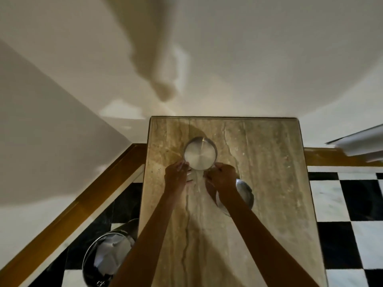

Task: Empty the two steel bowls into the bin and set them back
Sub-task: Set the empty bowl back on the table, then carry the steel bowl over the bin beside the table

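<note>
A steel bowl stands upright on the marble table, toward its far middle, and its inside looks bare. My left hand touches its near-left rim and my right hand its near-right rim, fingers curled. A second steel bowl sits on the table nearer to me, partly hidden under my right forearm. The round steel bin stands on the floor left of the table, with white crumpled paper inside.
A cream wall rises right behind the table's far edge. A wooden skirting board runs along the wall on the left. Black and white checkered floor tiles lie on both sides. A pale object juts in at the right edge.
</note>
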